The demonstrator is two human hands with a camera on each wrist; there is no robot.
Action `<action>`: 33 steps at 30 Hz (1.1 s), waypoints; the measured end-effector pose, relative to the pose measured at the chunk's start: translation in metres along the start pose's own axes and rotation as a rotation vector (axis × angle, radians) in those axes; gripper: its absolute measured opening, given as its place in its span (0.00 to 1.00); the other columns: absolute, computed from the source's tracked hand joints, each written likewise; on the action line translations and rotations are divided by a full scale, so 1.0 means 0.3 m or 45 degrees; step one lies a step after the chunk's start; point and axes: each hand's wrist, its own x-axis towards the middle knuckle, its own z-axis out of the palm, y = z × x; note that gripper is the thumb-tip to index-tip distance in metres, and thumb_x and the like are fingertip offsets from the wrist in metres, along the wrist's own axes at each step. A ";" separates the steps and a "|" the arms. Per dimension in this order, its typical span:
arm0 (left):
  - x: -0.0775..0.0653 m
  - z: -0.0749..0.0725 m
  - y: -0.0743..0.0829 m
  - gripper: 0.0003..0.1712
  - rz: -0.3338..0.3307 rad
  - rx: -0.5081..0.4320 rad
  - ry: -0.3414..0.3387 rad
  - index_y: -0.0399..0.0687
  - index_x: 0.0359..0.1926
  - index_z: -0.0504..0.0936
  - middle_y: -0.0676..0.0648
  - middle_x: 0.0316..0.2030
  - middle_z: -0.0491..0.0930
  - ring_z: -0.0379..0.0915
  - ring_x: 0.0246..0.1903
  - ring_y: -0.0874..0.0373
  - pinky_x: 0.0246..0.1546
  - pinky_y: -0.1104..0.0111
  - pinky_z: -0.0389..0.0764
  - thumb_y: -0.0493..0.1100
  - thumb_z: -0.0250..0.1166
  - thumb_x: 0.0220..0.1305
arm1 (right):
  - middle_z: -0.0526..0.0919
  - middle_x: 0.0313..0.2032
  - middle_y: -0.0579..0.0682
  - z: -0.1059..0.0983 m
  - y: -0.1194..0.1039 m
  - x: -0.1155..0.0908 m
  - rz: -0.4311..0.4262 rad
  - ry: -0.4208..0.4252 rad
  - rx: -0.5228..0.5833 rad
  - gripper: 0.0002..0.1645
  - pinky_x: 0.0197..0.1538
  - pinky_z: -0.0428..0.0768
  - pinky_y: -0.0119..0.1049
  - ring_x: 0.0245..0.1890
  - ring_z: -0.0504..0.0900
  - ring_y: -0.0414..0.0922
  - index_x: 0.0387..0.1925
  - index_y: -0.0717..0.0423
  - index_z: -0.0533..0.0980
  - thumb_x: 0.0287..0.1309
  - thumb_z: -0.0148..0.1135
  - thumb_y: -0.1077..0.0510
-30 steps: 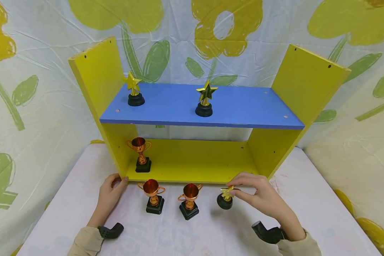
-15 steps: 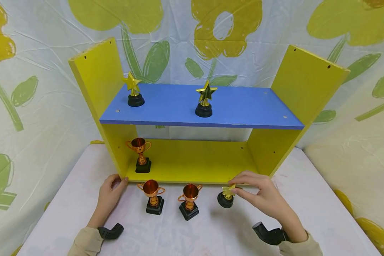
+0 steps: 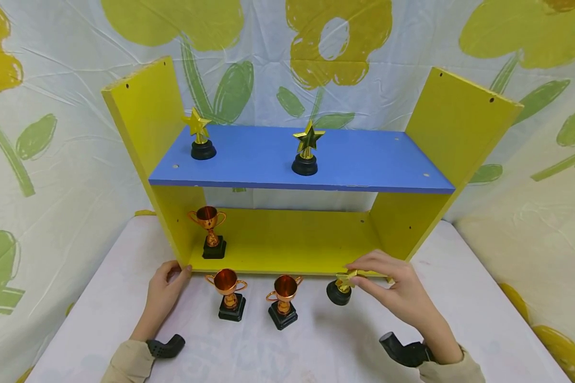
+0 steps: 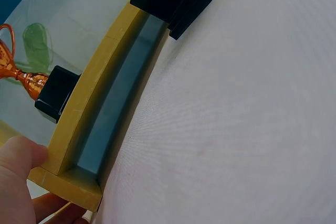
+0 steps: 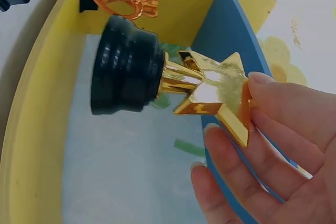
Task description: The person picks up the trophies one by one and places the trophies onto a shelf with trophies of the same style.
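1. Pinching the gold star trophy [image 5: 178, 80] by its star, our right hand [image 3: 395, 286] holds it tilted, seemingly aloft, near the front edge of the yellow shelf unit [image 3: 292, 239].
2. Thumb and fingers of our left hand [image 3: 166, 290] grip the unit's near-left corner.
3. We judge this a carrying step; the next move likely calls for lifting it upright onto the blue board [image 3: 369, 159].
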 end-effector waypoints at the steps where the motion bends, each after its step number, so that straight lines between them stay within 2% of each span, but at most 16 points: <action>1: 0.000 0.000 0.000 0.27 0.000 0.000 -0.001 0.35 0.58 0.74 0.35 0.55 0.73 0.66 0.58 0.42 0.61 0.48 0.66 0.53 0.61 0.71 | 0.85 0.39 0.44 0.000 0.000 0.000 -0.009 0.012 -0.001 0.22 0.47 0.78 0.29 0.42 0.81 0.40 0.44 0.52 0.85 0.49 0.72 0.74; 9: -0.002 0.000 0.004 0.26 0.005 -0.006 0.009 0.35 0.57 0.74 0.35 0.55 0.74 0.66 0.58 0.42 0.61 0.48 0.66 0.52 0.61 0.71 | 0.85 0.39 0.46 0.003 -0.003 0.001 -0.072 0.125 -0.015 0.26 0.46 0.77 0.26 0.42 0.80 0.40 0.45 0.55 0.85 0.43 0.71 0.79; 24: -0.002 -0.001 0.002 0.26 0.009 -0.003 0.008 0.35 0.58 0.74 0.34 0.55 0.74 0.67 0.57 0.42 0.61 0.48 0.66 0.52 0.61 0.71 | 0.85 0.39 0.47 -0.002 -0.018 0.004 -0.068 0.231 -0.044 0.27 0.47 0.75 0.26 0.41 0.78 0.39 0.47 0.57 0.85 0.44 0.70 0.80; 33: -0.003 -0.002 -0.003 0.27 0.009 -0.006 0.009 0.35 0.58 0.74 0.34 0.55 0.74 0.67 0.57 0.42 0.61 0.49 0.66 0.52 0.61 0.71 | 0.85 0.39 0.52 0.001 -0.010 0.010 -0.135 0.290 -0.025 0.28 0.47 0.76 0.25 0.41 0.79 0.40 0.46 0.62 0.84 0.40 0.69 0.82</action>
